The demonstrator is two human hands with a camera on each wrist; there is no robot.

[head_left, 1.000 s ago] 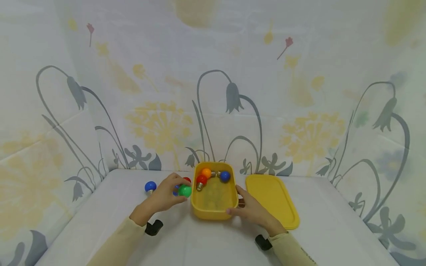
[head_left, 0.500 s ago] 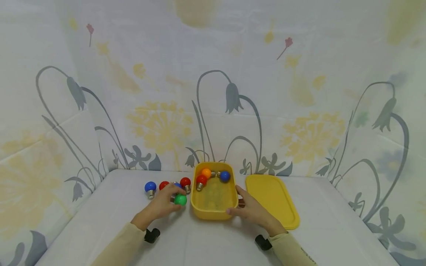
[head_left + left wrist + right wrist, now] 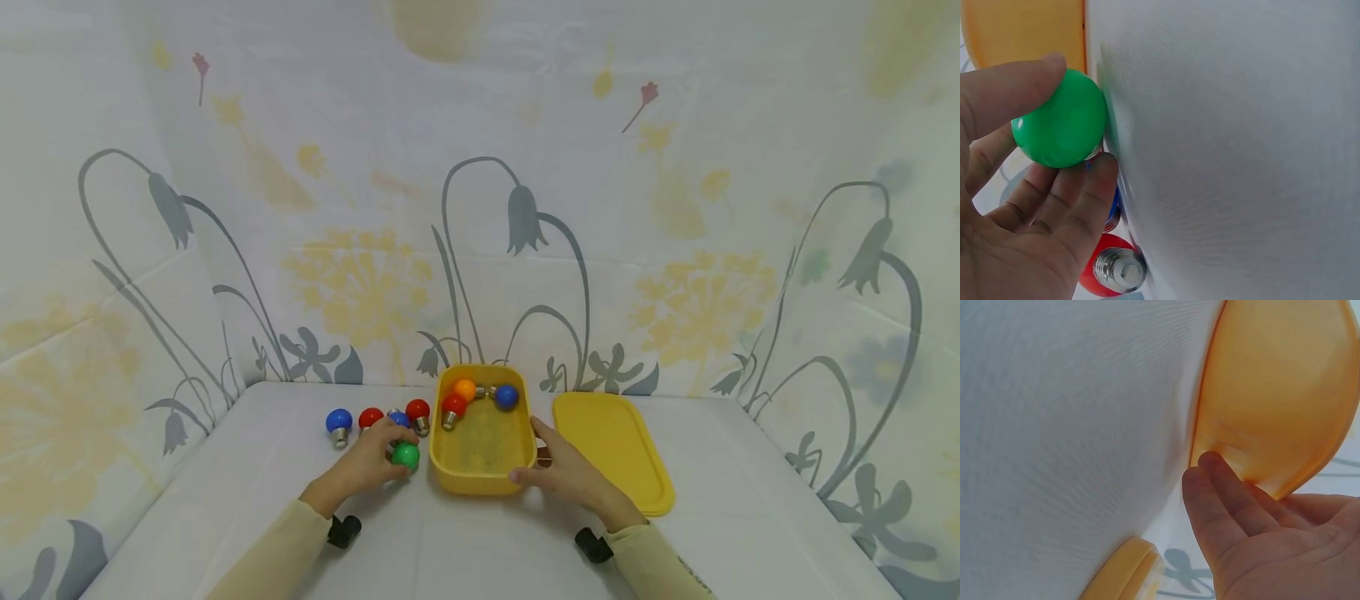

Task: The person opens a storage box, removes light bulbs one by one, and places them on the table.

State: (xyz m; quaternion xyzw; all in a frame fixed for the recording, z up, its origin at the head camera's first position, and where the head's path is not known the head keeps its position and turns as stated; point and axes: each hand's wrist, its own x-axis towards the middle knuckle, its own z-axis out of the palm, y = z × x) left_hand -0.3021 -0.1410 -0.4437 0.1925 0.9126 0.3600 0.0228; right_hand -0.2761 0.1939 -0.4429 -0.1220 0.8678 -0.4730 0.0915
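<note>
My left hand (image 3: pixel 367 460) holds a green light bulb (image 3: pixel 406 456) low at the tabletop, left of the yellow plastic container (image 3: pixel 472 484). In the left wrist view the thumb lies on the green globe, and the fingertips curve beneath it by the partly hidden base. My right hand (image 3: pixel 573 479) rests against the container's near right corner, fingers fairly straight along the side. Inside the container lie an orange bulb (image 3: pixel 465 390), a red bulb (image 3: pixel 453 406) and a blue bulb (image 3: pixel 507 397).
Beyond my left hand lie a blue bulb (image 3: pixel 339 420), a red bulb (image 3: pixel 371 417), another blue bulb (image 3: pixel 400 420) partly hidden by fingers, and another red bulb (image 3: pixel 417 411). A yellow lid (image 3: pixel 615 450) lies flat right of the container. A patterned cloth (image 3: pixel 480 108) hangs behind.
My left hand has brought the green bulb down and slightly left, away from the container's side, uncovering the bulbs behind it. My right hand and the container stay in place.
</note>
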